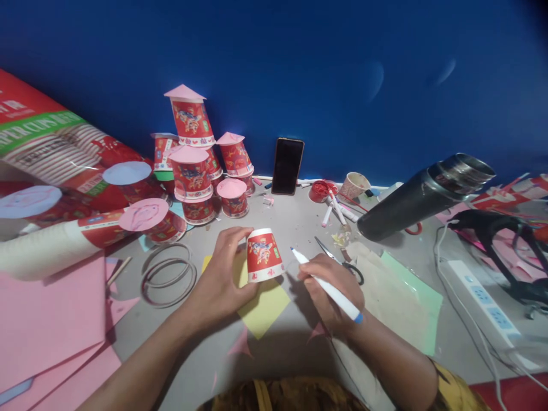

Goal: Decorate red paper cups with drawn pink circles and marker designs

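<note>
A red paper cup point(260, 255) with a printed figure and a white rim is upside down in my left hand point(225, 271), whose fingers and thumb close on its left side. My right hand point(333, 288) grips a white marker pen point(336, 295) with a blue end. Its blue tip points toward the cup, a short gap away. Under the cup lies a yellow paper sheet point(263, 317). Scissors point(338, 254) rest just beyond my right hand, their handles partly hidden by it.
Stacked red cups with pink paper tops point(192, 177) stand at the back left, beside a cup bag point(55, 134). A phone point(287, 165) leans on the blue wall. A black thermos point(411, 202) tilts at right, near a power strip point(483, 302). Pink sheets point(47, 325) lie left.
</note>
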Motion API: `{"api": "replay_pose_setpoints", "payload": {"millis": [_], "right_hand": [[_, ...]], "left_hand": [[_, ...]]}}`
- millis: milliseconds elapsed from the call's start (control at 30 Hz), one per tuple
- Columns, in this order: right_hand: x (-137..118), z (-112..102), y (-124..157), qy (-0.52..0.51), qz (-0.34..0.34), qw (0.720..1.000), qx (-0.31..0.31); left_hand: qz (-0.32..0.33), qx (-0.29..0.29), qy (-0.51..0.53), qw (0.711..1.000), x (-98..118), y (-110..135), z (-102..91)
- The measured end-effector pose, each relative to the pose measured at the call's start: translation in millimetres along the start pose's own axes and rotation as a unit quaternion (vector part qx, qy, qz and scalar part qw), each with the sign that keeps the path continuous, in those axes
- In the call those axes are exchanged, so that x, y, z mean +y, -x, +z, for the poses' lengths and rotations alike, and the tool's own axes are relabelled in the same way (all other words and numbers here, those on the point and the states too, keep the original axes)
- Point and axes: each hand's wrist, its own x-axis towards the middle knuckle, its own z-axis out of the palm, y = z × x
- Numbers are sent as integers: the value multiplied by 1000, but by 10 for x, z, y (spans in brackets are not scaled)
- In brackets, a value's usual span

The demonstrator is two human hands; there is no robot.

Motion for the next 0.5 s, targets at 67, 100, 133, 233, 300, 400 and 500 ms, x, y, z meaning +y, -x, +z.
{"api": "replay_pose_setpoints", "payload": {"millis": [67,100,133,233,300,400,500], "right_hand": [[-27,-44,-11,-8,-5,1000,-13],[-41,-56,-17,-12,-5,1000,-19],[-54,-59,-23,-16,0,1000,-26],[-79,-28,-32,-33,38,998,-36],[-81,7,-26,-41,64,996,-37],[-67,46,-5,-50,69,996,-41],[-49,68,15,-51,59,996,-45]], "left_hand": [[43,10,-46,998,-21,2,15],[56,9,-58,997,-29,4,23],[65,6,-65,996,-35,5,32],[74,4,-80,994,-33,6,54],[77,4,-87,993,-23,6,61],[79,3,-95,992,-10,6,62],[82,2,-94,992,-8,9,61]]}}
